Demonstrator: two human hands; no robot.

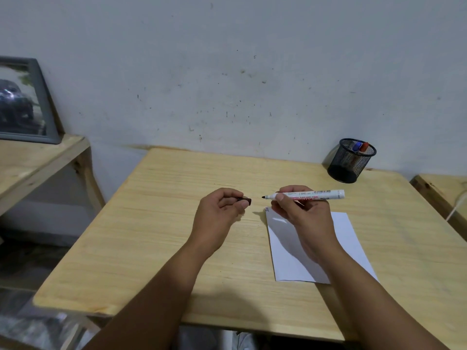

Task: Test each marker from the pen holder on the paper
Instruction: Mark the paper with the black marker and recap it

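My white marker (309, 195) lies level in the air, uncapped, its black tip pointing left, red print along its barrel; its dark cap (246, 200) sits apart, just left of the tip; the white paper (346, 238) lies flat on the desk below, small marks at its far left corner; the black mesh pen holder (350, 160) stands upright at the back right; a blue-capped marker (356, 147) and a red-capped marker (364, 147) lean inside it.

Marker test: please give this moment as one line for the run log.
right hand: holds marker, uncapped | left hand: holds cap | paper: small marks at corner | pen holder: two markers inside
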